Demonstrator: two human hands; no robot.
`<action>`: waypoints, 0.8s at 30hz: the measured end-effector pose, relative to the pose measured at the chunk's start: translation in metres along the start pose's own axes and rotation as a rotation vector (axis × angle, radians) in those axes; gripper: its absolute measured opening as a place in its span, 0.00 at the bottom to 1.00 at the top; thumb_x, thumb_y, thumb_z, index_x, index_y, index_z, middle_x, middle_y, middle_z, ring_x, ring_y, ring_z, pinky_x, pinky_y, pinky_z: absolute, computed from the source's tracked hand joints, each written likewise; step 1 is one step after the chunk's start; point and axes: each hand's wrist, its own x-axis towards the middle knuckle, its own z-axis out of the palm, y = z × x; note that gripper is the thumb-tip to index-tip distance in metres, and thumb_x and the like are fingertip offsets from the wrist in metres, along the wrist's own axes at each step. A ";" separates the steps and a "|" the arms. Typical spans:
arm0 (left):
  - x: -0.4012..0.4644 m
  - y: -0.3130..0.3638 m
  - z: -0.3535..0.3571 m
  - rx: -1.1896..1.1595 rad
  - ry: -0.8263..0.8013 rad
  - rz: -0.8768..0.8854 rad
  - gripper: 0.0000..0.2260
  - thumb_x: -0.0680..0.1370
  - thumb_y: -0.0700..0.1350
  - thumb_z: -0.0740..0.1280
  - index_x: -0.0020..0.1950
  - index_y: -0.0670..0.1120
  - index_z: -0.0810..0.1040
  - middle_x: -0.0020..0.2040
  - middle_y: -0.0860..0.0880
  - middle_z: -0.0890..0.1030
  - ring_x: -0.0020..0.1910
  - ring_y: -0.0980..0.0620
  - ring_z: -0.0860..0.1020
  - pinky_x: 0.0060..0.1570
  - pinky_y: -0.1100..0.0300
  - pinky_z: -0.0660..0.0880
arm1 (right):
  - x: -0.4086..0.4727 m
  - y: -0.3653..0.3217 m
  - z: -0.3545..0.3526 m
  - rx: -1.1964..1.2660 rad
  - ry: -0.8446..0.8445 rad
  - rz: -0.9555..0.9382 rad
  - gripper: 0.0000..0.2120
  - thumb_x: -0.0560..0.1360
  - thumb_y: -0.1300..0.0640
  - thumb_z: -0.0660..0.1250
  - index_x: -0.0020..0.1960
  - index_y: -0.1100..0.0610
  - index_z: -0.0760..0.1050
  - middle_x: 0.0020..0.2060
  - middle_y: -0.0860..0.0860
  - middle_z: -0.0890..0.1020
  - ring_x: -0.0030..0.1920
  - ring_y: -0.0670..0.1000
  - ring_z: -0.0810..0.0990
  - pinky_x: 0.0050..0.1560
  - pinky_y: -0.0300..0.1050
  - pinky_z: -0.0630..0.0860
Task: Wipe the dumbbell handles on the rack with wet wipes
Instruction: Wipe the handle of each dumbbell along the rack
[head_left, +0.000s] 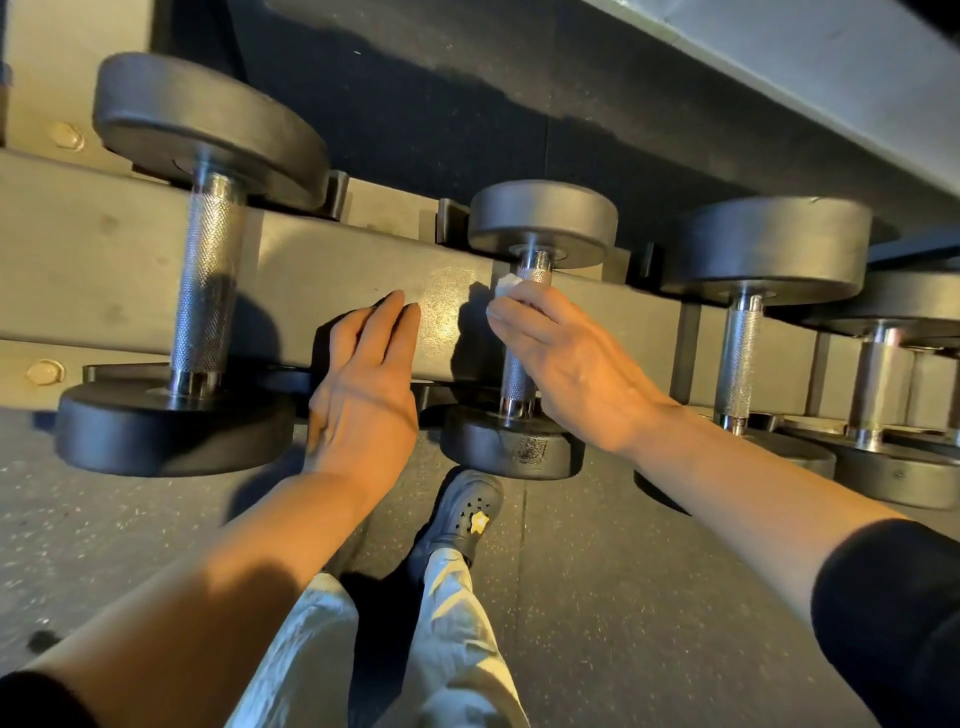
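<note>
Gripping the middle dumbbell's handle (519, 364) through a small white wet wipe (506, 286), the right hand (566, 358) curls round that knurled chrome bar, near the far end. The dumbbell has dull black round weights and sits across the dark rack (363, 270) between a bigger one (208, 280) and another (743, 358). The left hand (363, 384) just rests flat on the rack rail, fingers straight, holding nothing.
</note>
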 end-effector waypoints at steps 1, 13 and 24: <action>-0.001 0.000 0.001 -0.009 -0.006 -0.008 0.33 0.66 0.28 0.68 0.71 0.38 0.67 0.71 0.40 0.68 0.63 0.45 0.60 0.48 0.50 0.75 | -0.002 0.000 -0.001 -0.033 0.002 -0.051 0.20 0.75 0.67 0.52 0.64 0.69 0.72 0.62 0.60 0.75 0.69 0.58 0.67 0.69 0.53 0.67; -0.010 -0.005 0.001 -0.033 -0.010 0.044 0.34 0.64 0.28 0.68 0.70 0.36 0.67 0.67 0.37 0.71 0.64 0.43 0.62 0.54 0.49 0.73 | -0.022 0.000 0.003 0.369 -0.094 -0.142 0.14 0.65 0.72 0.69 0.50 0.65 0.81 0.51 0.59 0.82 0.59 0.52 0.76 0.66 0.36 0.65; -0.025 -0.004 -0.095 0.005 0.121 0.090 0.21 0.71 0.35 0.60 0.65 0.41 0.71 0.57 0.39 0.77 0.55 0.38 0.77 0.43 0.46 0.80 | 0.065 -0.079 -0.030 0.770 0.370 0.156 0.13 0.70 0.70 0.69 0.52 0.59 0.82 0.51 0.51 0.83 0.53 0.46 0.77 0.59 0.38 0.73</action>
